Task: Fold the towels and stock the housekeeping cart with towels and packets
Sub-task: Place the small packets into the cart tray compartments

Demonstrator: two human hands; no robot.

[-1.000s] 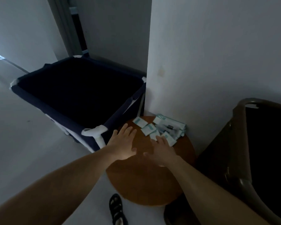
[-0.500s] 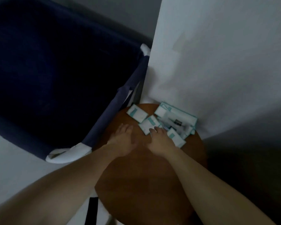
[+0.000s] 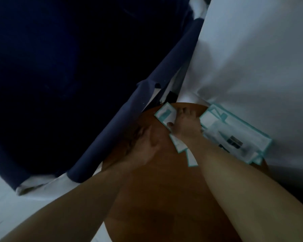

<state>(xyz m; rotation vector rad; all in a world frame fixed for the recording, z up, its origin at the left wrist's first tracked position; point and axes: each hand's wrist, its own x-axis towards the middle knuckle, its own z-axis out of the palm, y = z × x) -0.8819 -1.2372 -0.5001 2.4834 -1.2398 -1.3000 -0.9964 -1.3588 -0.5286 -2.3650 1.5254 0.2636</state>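
On the far side of a round wooden table (image 3: 164,206) lie several white packets with teal edges. My right hand (image 3: 185,126) reaches over them, and its thumb and fingers pinch a small packet (image 3: 164,113) at the table's far left edge. Two more small packets (image 3: 179,145) show beside my right wrist. A pile of larger packets (image 3: 234,137) sits to the right, against the wall. My left hand (image 3: 143,144), blurred, rests flat on the table beside the cart. The housekeeping cart's navy fabric bin (image 3: 126,119) stands to the left, its inside dark.
A white wall (image 3: 252,58) rises right behind the table and the packet pile. The cart's navy rim touches the table's left edge. Pale floor (image 3: 3,206) shows at the lower left. The room is dim.
The view has dropped and closed in on the table. My right hand moved forward to the far-left small packet and took hold of it. My left hand stayed low by the cart.
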